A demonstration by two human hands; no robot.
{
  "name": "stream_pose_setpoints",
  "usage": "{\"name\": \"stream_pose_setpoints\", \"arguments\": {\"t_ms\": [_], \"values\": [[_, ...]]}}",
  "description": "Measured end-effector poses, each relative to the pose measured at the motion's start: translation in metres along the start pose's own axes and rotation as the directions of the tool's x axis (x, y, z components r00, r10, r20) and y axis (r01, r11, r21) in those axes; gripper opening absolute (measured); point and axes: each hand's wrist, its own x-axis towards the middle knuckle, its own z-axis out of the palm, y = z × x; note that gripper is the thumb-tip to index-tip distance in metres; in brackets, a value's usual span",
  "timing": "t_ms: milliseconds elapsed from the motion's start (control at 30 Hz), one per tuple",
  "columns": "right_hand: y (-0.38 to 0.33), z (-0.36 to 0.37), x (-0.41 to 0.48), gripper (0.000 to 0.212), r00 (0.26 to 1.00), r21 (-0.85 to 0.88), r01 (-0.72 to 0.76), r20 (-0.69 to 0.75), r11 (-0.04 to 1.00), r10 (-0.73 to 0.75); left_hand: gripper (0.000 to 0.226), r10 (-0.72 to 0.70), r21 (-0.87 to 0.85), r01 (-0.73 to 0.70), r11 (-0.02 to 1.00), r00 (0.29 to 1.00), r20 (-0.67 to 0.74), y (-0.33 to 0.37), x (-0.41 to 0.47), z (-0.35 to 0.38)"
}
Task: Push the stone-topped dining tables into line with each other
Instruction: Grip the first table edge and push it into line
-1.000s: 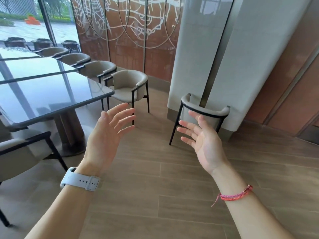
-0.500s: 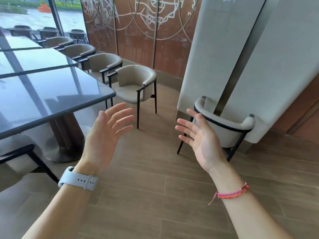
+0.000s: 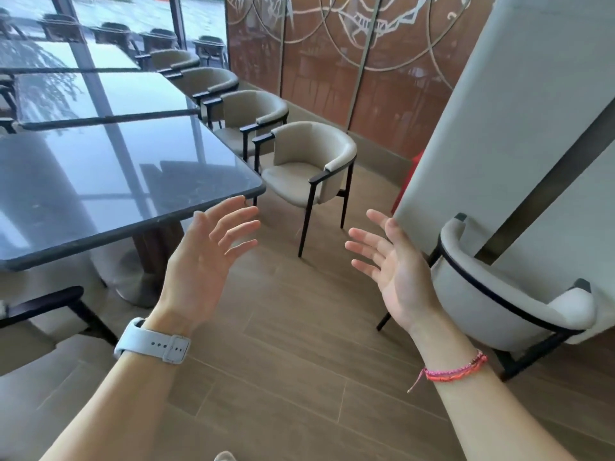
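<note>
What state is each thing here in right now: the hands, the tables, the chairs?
Near table, standing, not gripped by either hand.
Next table, end to end with it, dark seam between.
Left hand, open, fingers spread, holding nothing.
Right hand, open, holding nothing.
Side chair, upright, unoccupied.
Pillar chair, upright, beside the pillar.

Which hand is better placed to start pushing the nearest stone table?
Probably left. The left hand is open beside the corner of the nearest table; the right hand, also open, is farther away, near the lone chair.
</note>
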Motion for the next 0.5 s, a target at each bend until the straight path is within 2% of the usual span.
{"name": "stream_pose_setpoints", "arguments": {"t_ms": [367, 500], "values": [[0.038, 0.128, 0.160, 0.052, 0.993, -0.019, -0.073, 0.096, 0.997, 0.074, 0.078, -0.025, -0.002, 0.025, 1.000, 0.990, -0.136, -0.006, 0.120, -0.129], [0.049, 0.162, 0.206, 0.051, 0.983, -0.024, -0.100, 0.154, 0.995, 0.102, 0.081, -0.029, 0.019, 0.033, 0.999, 0.980, -0.198, -0.008, 0.148, -0.163]]}}
